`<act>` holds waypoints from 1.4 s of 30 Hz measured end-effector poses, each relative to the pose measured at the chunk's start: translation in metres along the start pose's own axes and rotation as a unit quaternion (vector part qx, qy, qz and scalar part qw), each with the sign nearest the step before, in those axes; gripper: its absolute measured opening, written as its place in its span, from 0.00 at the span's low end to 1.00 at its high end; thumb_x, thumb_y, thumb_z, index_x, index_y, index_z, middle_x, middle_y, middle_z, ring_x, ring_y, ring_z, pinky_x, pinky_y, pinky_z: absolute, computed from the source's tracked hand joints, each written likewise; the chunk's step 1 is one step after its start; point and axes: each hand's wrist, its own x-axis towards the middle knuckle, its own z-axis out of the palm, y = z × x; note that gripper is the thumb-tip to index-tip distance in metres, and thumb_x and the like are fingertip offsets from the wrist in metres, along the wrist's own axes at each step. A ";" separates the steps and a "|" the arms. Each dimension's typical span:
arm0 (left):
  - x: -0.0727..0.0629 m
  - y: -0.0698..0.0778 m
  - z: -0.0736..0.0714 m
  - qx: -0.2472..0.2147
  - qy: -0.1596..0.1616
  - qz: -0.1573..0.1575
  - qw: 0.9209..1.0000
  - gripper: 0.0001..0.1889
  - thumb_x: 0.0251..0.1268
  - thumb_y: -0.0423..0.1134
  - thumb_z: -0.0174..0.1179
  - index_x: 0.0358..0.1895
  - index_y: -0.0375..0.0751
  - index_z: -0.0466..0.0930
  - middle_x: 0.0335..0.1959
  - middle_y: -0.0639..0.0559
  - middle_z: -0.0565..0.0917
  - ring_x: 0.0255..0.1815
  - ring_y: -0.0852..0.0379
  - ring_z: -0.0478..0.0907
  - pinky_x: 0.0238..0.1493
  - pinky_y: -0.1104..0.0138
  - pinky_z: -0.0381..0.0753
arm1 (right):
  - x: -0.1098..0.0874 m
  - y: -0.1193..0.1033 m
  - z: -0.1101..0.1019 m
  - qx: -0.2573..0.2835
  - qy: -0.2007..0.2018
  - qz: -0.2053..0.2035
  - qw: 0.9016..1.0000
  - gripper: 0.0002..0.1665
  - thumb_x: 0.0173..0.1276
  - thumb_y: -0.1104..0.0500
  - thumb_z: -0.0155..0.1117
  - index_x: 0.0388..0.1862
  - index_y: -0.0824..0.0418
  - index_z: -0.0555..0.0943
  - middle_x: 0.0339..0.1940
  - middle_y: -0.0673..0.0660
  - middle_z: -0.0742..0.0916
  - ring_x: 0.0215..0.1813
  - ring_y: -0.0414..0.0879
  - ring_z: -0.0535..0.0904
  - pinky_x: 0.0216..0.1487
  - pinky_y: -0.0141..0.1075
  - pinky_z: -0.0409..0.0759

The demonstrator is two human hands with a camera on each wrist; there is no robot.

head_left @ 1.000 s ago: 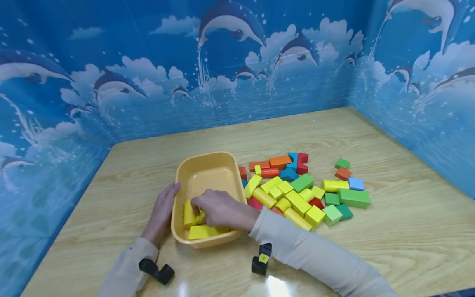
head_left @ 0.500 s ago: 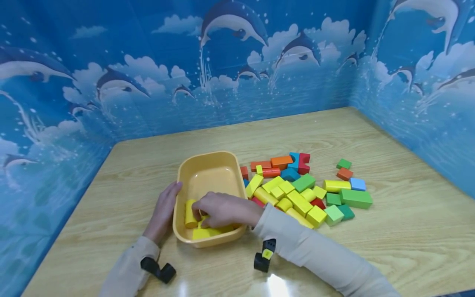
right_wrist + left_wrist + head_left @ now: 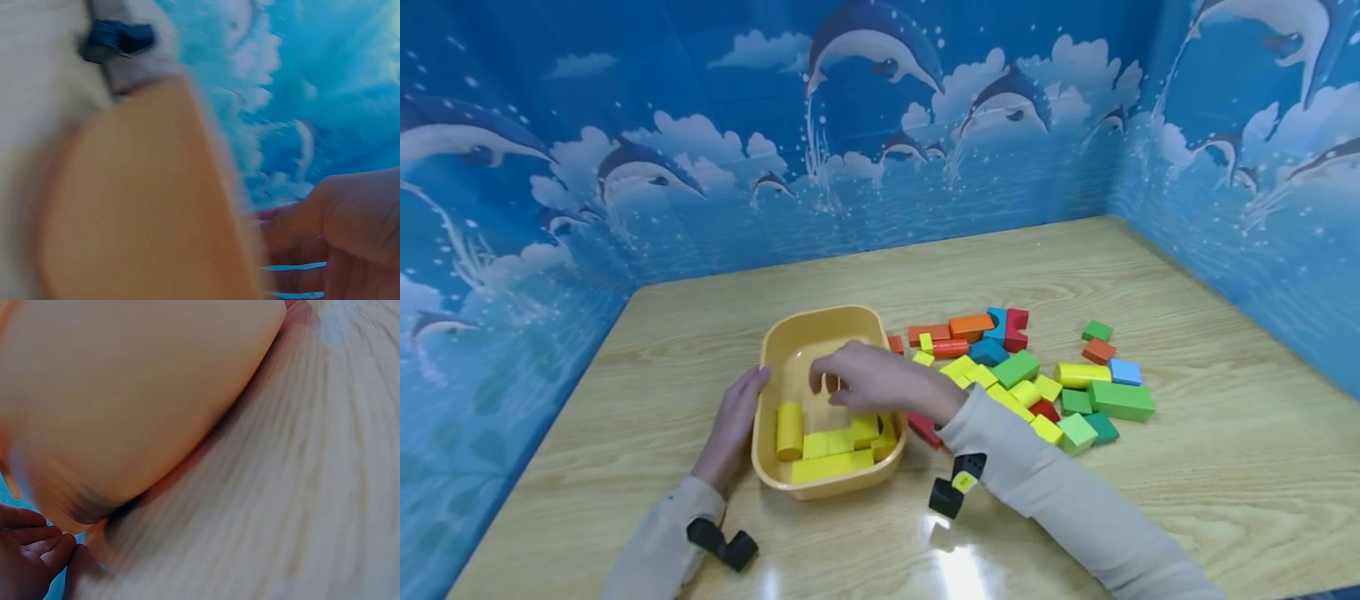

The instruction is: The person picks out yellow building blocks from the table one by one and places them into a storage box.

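Observation:
A tan plastic bin (image 3: 820, 320) stands on the table with several yellow blocks in its near half. Among them are an upright-lying cylinder (image 3: 789, 431), a long block (image 3: 832, 467) along the near wall, and an arch block (image 3: 886, 437) in the right corner. My left hand (image 3: 730, 429) rests along the bin's left wall, fingers extended; the left wrist view shows its fingertips (image 3: 56, 544) at the bin's outer side. Over the bin hovers my right hand (image 3: 880, 379), fingers loosely bent and pointing down, with nothing seen between them. In the right wrist view the bin wall (image 3: 144, 206) partly covers that hand.
Right of the bin lies a pile of yellow blocks (image 3: 1007, 400), with orange blocks (image 3: 972, 326), red and blue ones behind it. Green blocks (image 3: 1122, 400) and a light blue block (image 3: 1124, 372) lie farther right. A dolphin-print curtain (image 3: 850, 167) borders the table's back.
My right hand has let go of the yellow blocks in the bin and risen away from them, shifting up and right. The left hand stays at the bin's wall.

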 end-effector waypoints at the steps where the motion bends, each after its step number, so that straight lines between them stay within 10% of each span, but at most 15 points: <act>1: 0.000 0.000 0.000 0.004 0.000 -0.004 1.000 0.35 0.77 0.57 0.33 0.77 0.38 0.47 0.73 0.38 0.61 0.71 0.44 0.62 0.71 0.53 0.62 | -0.003 0.004 -0.007 0.004 0.019 -0.001 1.000 0.11 0.69 0.63 0.61 0.50 0.57 0.81 0.37 0.50 0.83 0.38 0.41 0.77 0.38 0.29 0.78; 7: 0.000 0.001 -0.001 0.009 -0.002 -0.001 1.000 0.35 0.77 0.58 0.33 0.77 0.38 0.47 0.73 0.38 0.61 0.71 0.44 0.62 0.71 0.53 0.61 | -0.017 0.027 -0.036 -0.038 0.073 0.083 0.993 0.15 0.69 0.69 0.58 0.51 0.58 0.80 0.37 0.54 0.83 0.34 0.45 0.76 0.29 0.32 0.77; 15: 0.001 -0.003 -0.001 -0.002 0.004 0.007 1.000 0.33 0.78 0.56 0.34 0.76 0.37 0.50 0.71 0.38 0.64 0.69 0.44 0.64 0.70 0.54 0.64 | -0.018 0.049 -0.031 -0.078 -0.052 0.205 0.974 0.25 0.67 0.72 0.57 0.60 0.54 0.77 0.45 0.55 0.81 0.39 0.47 0.75 0.34 0.33 0.78; 23: 0.001 -0.003 -0.001 0.008 -0.001 0.007 1.000 0.34 0.77 0.57 0.34 0.76 0.37 0.49 0.72 0.38 0.63 0.70 0.44 0.63 0.70 0.53 0.63 | -0.012 0.058 -0.018 -0.105 -0.070 0.214 0.969 0.27 0.67 0.72 0.56 0.61 0.50 0.76 0.38 0.53 0.81 0.38 0.48 0.75 0.36 0.35 0.77; 29: 0.000 -0.001 -0.002 0.020 -0.004 0.007 1.000 0.34 0.77 0.58 0.32 0.76 0.38 0.48 0.71 0.38 0.64 0.69 0.43 0.64 0.69 0.53 0.64 | -0.009 0.056 -0.017 -0.162 -0.062 0.207 0.963 0.09 0.70 0.67 0.58 0.43 0.55 0.81 0.30 0.54 0.79 0.33 0.47 0.75 0.33 0.34 0.78; 35: 0.002 0.000 -0.001 0.021 -0.001 0.001 1.000 0.35 0.77 0.57 0.32 0.76 0.37 0.47 0.72 0.38 0.62 0.70 0.43 0.63 0.70 0.53 0.64 | -0.017 0.047 -0.034 -0.192 -0.087 0.209 0.955 0.12 0.67 0.69 0.59 0.24 0.57 0.76 0.21 0.52 0.72 0.24 0.44 0.67 0.24 0.30 0.68; 42: 0.001 0.000 -0.002 0.028 -0.001 -0.002 1.000 0.35 0.77 0.58 0.32 0.76 0.38 0.47 0.72 0.38 0.62 0.70 0.43 0.63 0.70 0.52 0.63 | -0.038 0.032 -0.058 -0.164 -0.023 0.207 0.964 0.11 0.61 0.72 0.62 0.26 0.57 0.76 0.21 0.50 0.69 0.24 0.43 0.62 0.23 0.30 0.64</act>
